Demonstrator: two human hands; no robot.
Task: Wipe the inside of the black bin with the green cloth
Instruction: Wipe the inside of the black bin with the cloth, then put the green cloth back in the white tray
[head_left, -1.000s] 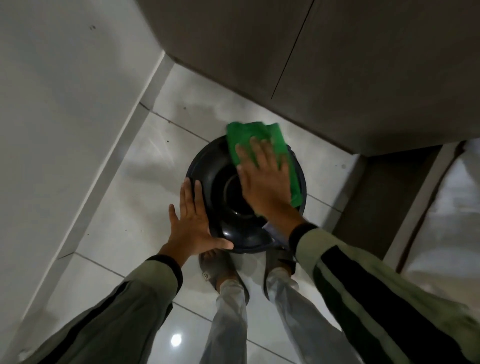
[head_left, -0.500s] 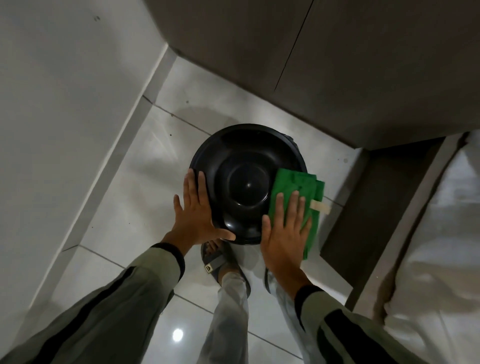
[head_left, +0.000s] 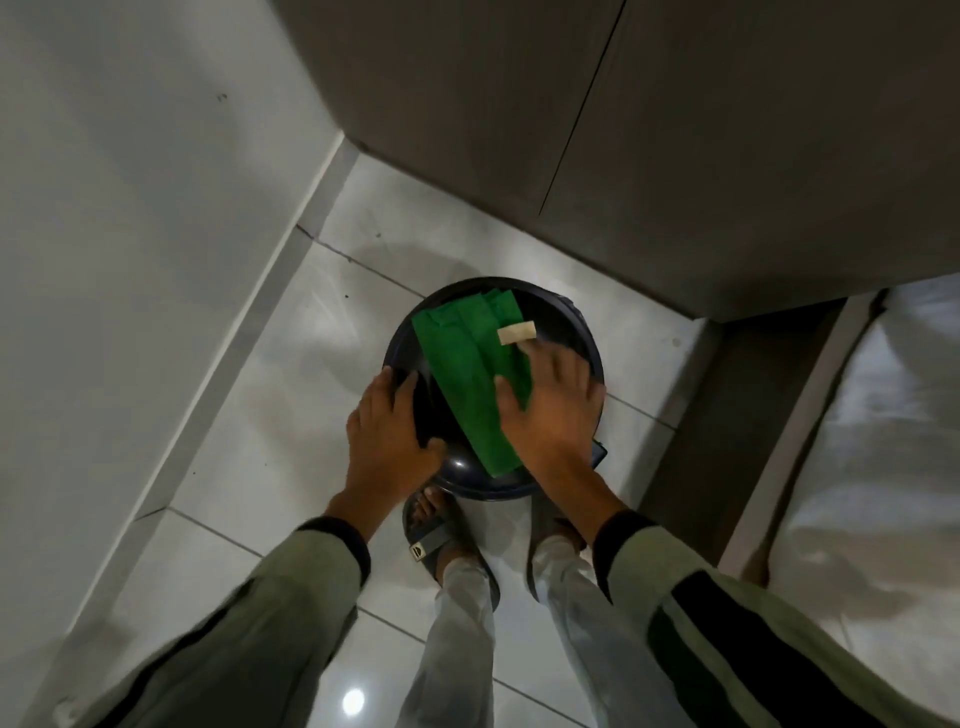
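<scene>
The round black bin (head_left: 563, 325) stands on the tiled floor in front of my feet, seen from straight above. A folded green cloth (head_left: 465, 374) with a pale label lies spread across its top, from the far rim to the near rim. My right hand (head_left: 550, 410) presses flat on the cloth's right side, fingers spread and blurred. My left hand (head_left: 387, 426) rests on the bin's left rim with the thumb hooked over the near edge. The cloth and hands hide most of the bin's dark surface.
A white wall (head_left: 130, 260) runs along the left and grey cabinet doors (head_left: 649, 130) close off the back. A white fabric mass (head_left: 878, 467) lies at the right. My sandalled feet (head_left: 441, 540) stand just below the bin on glossy tiles.
My right hand swept the green cloth from the bin's right edge back over the middle and far side. The left hand slid a little further onto the left rim.
</scene>
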